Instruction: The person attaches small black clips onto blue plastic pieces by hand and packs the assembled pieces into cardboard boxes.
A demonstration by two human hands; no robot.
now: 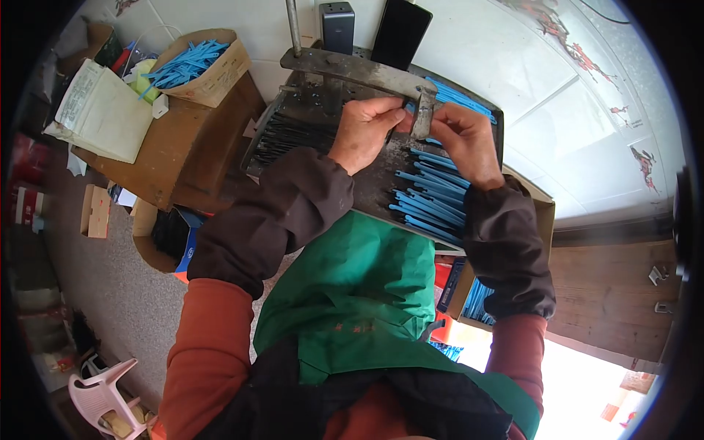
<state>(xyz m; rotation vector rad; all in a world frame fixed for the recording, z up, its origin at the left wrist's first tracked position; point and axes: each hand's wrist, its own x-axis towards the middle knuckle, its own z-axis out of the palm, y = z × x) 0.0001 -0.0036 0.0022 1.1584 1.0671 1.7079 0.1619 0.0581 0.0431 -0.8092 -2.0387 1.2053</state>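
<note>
Taking the tray as a clock face with 12 away from the person, the left hand is near the middle and the right hand towards 2 o'clock. The left thumb and forefinger come close together beside the metal plate; whatever they may grip is hidden. The right fingers curl in on the plate's other side, and I cannot tell whether they hold anything.

The nearest blue sticks lie loose in the tray between 4 and 5 o'clock, dark ends towards the middle, with more around 2 o'clock beyond the right hand. They look light, slim, fairly stiff and perhaps slippery, likely to bend if forced; a pinch on the plain blue shaft seems best, clear of the dark ends. Black sticks lie heaped at 9 o'clock.

The metal bar crosses the tray at 12 o'clock, and its plate hangs down between the hands, the main obstacle to moving sideways. A power bank and a phone stand beyond it. A cardboard box of blue sticks sits at 10 o'clock, well apart; another box is low at 5 o'clock, partly behind the right sleeve.
</note>
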